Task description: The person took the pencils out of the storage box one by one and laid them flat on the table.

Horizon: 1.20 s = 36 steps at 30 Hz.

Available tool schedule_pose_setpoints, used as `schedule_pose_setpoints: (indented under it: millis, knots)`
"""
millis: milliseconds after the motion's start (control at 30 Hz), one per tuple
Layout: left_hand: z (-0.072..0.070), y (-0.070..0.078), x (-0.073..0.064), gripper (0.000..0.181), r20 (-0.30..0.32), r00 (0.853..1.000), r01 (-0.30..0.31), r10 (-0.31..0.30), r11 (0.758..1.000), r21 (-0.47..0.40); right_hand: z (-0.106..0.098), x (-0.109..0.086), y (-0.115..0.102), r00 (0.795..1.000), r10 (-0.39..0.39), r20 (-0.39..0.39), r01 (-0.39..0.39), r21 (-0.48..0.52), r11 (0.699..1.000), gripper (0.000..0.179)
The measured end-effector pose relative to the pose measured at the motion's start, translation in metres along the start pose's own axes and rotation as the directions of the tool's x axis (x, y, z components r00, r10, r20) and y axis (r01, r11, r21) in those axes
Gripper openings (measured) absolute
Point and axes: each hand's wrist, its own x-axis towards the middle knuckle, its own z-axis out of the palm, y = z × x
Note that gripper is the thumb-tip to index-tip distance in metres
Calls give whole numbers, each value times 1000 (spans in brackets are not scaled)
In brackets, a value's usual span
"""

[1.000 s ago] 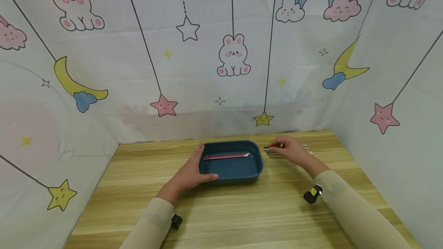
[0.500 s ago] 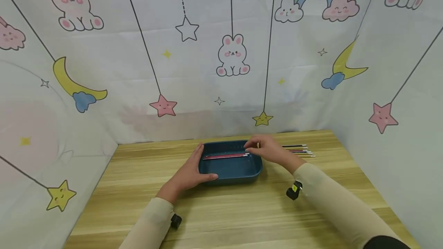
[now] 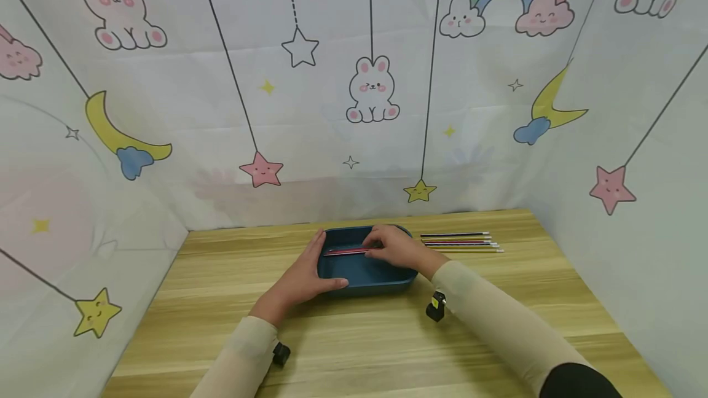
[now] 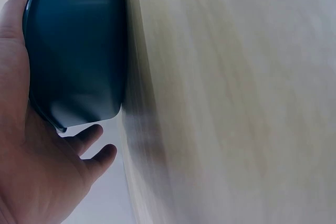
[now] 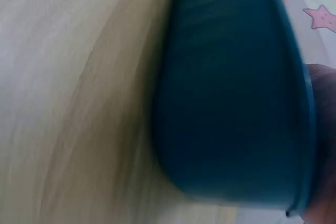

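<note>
A dark blue rectangular tray (image 3: 367,290) sits on the table with red pencils (image 3: 340,252) lying inside. My left hand (image 3: 298,278) holds the tray's left end, thumb over the front rim and fingers along the far side. In the left wrist view this hand lies against the rim of the tray (image 4: 79,40), two fingers apart from its wall. My right hand (image 3: 395,247) reaches over the tray's right end, thumb and fingertips pinching at a red pencil and covering its right part. Blur softens the tray wall (image 5: 231,103) in the right wrist view, which hides those fingertips.
Several pencils (image 3: 459,242) lie side by side on the wooden table (image 3: 354,349), just right of the tray. A white cloth (image 3: 315,140) printed with rabbits and stars rises at the back and sides.
My right hand has moved left from the row of pencils on the table to the pencils in the tray, uncovering the row. My left hand and the tray have stayed put.
</note>
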Motion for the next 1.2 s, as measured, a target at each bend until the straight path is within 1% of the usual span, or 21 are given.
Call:
schedule_pose_setpoints:
  millis: [200, 333, 600, 833, 1033, 1200]
  knots:
    - [-1, 1, -1, 130, 2, 1000, 1, -1, 1000, -1, 15, 12, 0, 1000, 8, -15, -8, -42, 999, 17]
    - [0, 1, -1, 130, 4, 1000, 5, -5, 1000, -2, 21, 16, 0, 999, 1, -36, -4, -73, 997, 16]
    - [-1, 2, -1, 129, 5, 1000, 2, -2, 1000, -16, 23, 16, -5, 999, -2, -48, -4, -132, 991, 18]
    - [-2, 4, -2, 129, 0, 1000, 0, 0, 1000, -23, 27, 18, -2, 999, 38, -34, -43, -167, 985, 19]
    - [-2, 6, -4, 129, 2, 1000, 5, -5, 1000, -20, 29, 19, -2, 999, 22, -26, -26, -153, 988, 19]
    - [-3, 6, -4, 128, 8, 1000, 9, -9, 1000, -25, 30, 18, -1, 1000, -1, -9, -1, -162, 987, 20]
